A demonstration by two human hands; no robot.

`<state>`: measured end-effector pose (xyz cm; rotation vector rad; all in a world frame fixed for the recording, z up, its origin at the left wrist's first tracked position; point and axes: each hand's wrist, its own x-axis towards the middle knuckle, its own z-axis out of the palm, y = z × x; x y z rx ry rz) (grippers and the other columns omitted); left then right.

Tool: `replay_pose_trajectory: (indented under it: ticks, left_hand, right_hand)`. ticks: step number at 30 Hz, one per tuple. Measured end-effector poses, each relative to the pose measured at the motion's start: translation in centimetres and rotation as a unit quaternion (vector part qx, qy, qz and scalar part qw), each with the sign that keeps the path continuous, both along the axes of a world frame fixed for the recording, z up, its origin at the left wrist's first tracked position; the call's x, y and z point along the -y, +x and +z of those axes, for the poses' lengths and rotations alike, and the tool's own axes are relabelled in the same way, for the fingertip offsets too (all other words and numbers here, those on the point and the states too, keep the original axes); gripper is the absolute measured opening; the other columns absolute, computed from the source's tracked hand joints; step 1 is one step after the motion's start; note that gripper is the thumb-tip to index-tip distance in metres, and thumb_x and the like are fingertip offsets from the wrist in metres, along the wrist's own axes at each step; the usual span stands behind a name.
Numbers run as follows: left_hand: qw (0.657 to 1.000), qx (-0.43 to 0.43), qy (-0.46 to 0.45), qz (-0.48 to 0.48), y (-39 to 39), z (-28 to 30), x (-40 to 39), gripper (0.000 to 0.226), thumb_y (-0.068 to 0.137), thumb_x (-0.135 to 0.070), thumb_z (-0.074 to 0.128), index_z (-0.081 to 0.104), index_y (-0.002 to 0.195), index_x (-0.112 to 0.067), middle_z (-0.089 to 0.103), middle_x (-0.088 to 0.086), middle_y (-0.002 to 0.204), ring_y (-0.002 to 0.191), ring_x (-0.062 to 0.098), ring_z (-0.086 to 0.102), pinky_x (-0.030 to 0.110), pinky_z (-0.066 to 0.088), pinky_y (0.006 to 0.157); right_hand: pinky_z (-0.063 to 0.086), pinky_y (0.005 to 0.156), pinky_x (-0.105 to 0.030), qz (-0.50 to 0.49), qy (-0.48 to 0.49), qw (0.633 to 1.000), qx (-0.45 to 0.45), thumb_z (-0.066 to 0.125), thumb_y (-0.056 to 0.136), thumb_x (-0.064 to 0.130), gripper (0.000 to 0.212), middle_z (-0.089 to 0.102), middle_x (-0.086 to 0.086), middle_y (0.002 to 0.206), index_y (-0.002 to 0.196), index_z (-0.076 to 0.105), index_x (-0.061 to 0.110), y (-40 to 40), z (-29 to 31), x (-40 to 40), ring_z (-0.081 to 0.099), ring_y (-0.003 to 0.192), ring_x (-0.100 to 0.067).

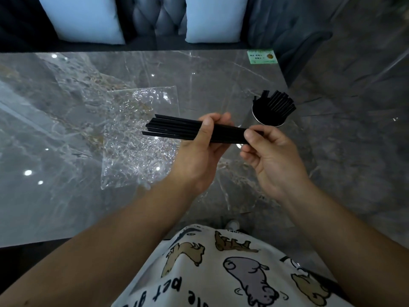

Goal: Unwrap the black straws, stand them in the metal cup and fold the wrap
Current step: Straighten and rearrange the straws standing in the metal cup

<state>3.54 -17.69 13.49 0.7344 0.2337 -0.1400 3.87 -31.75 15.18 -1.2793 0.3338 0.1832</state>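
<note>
My left hand grips a bundle of black straws around its middle, held level above the table. My right hand pinches the right end of the bundle between thumb and fingers. The straws' left ends fan out over the clear crinkled plastic wrap, which lies flat and open on the table. To the right stands the metal cup with several black straws upright in it, leaning to the right.
The grey marble table has its right edge just past the cup and its far edge near a dark sofa with pale cushions. A green sticker sits at the far right corner.
</note>
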Motion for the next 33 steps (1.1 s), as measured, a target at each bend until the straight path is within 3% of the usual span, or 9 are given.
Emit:
replay_pose_trajectory:
  ticks: [7, 9, 12, 15, 18, 20, 24, 29, 33]
  left_hand:
    - [0.994, 0.000, 0.047, -0.102, -0.6, -0.6, -1.3, 0.016, 0.097, -0.030, 0.055, 0.064, 0.108, -0.023, 0.072, -0.005, 0.113, 0.115, 0.015, 0.065, 0.038, 0.047, 0.098]
    - [0.986, 0.012, -0.002, -0.164, -0.8, -0.7, -3.5, 0.050, 0.081, -0.042, 0.074, 0.059, 0.123, -0.020, 0.063, 0.006, 0.132, 0.130, 0.024, 0.055, 0.042, 0.046, 0.104]
    - [0.975, 0.033, -0.054, -0.215, 0.0, -0.2, -7.8, 0.102, 0.067, -0.065, 0.074, 0.040, 0.146, -0.010, 0.046, 0.018, 0.150, 0.139, 0.036, 0.042, 0.050, 0.039, 0.111]
    - [0.959, 0.024, 0.078, -0.271, 2.7, 1.1, -8.9, 0.115, 0.062, -0.074, 0.072, 0.033, 0.150, -0.012, 0.050, 0.013, 0.148, 0.135, 0.031, 0.049, 0.048, 0.040, 0.110]
    - [0.855, 0.106, 0.329, -0.387, 4.0, 2.9, -6.0, 0.074, 0.085, -0.055, 0.064, 0.048, 0.140, -0.008, 0.065, 0.008, 0.130, 0.123, 0.031, 0.059, 0.031, 0.049, 0.096]
    - [0.806, 0.138, 0.343, -0.463, 4.2, 3.1, -3.6, 0.040, 0.094, -0.033, 0.057, 0.057, 0.125, -0.007, 0.072, 0.011, 0.115, 0.112, 0.034, 0.066, 0.030, 0.055, 0.085]
    - [0.840, 0.096, 0.197, -0.496, 3.0, 2.6, -1.1, 0.019, 0.094, -0.021, 0.052, 0.059, 0.105, -0.007, 0.073, 0.005, 0.085, 0.079, 0.021, 0.070, 0.032, 0.057, 0.073]
    - [0.884, 0.101, 0.158, -0.429, 3.3, 1.5, 0.0, 0.015, 0.093, -0.020, 0.050, 0.058, 0.097, -0.008, 0.057, -0.001, 0.069, 0.058, 0.012, 0.047, 0.028, 0.042, 0.061]
    - [0.883, 0.105, 0.162, -0.427, 4.0, 0.9, 1.6, 0.014, 0.096, -0.019, 0.051, 0.059, 0.098, -0.008, 0.056, 0.002, 0.072, 0.059, 0.012, 0.045, 0.028, 0.041, 0.061]
  right_hand:
    - [0.053, 0.050, -0.019, 0.062, -0.046, 0.996, 0.039, 0.070, 0.078, 0.005, 0.012, 0.066, 0.004, 0.060, 0.079, 0.065, 0.015, 2.6, 0.6, 2.2, 0.062, 0.052, -0.007]
    - [0.053, 0.049, -0.019, 0.091, -0.064, 0.992, 0.056, 0.070, 0.070, 0.010, 0.012, 0.066, 0.004, 0.059, 0.079, 0.063, 0.014, 4.0, 1.9, 4.0, 0.062, 0.049, -0.007]
    - [0.054, 0.048, -0.019, 0.134, -0.128, 0.979, 0.089, 0.068, 0.068, 0.010, 0.012, 0.067, 0.004, 0.058, 0.078, 0.063, 0.014, 5.9, 4.4, 6.9, 0.061, 0.047, -0.006]
    - [0.055, 0.051, -0.019, 0.236, -0.212, 0.942, 0.110, 0.070, 0.066, 0.011, 0.011, 0.068, 0.003, 0.059, 0.075, 0.066, 0.016, 7.5, 7.0, 7.7, 0.062, 0.048, -0.006]
    - [0.056, 0.054, -0.019, 0.346, -0.291, 0.883, 0.126, 0.073, 0.064, 0.016, 0.016, 0.068, 0.000, 0.061, 0.078, 0.066, 0.014, 8.7, 9.4, 6.3, 0.064, 0.053, -0.008]
    - [0.056, 0.055, -0.020, 0.381, -0.320, 0.855, 0.145, 0.074, 0.064, 0.020, 0.018, 0.069, -0.002, 0.063, 0.079, 0.067, 0.016, 9.1, 11.0, 5.2, 0.066, 0.055, -0.009]
    - [0.056, 0.057, -0.019, 0.384, -0.350, 0.837, 0.173, 0.075, 0.069, 0.021, 0.015, 0.070, -0.003, 0.069, 0.083, 0.069, 0.021, 9.1, 12.0, 5.1, 0.067, 0.058, -0.010]
    - [0.052, 0.053, -0.020, 0.219, -0.145, 0.958, 0.112, 0.066, 0.079, 0.015, 0.026, 0.067, 0.008, 0.068, 0.105, 0.062, 0.014, 6.6, 7.6, 5.8, 0.061, 0.055, -0.007]
    - [0.046, 0.048, -0.022, 0.227, -0.182, 0.953, 0.090, 0.076, 0.076, 0.030, 0.030, 0.059, -0.006, 0.065, 0.099, 0.067, 0.013, 5.3, 4.4, 5.2, 0.054, 0.050, -0.011]
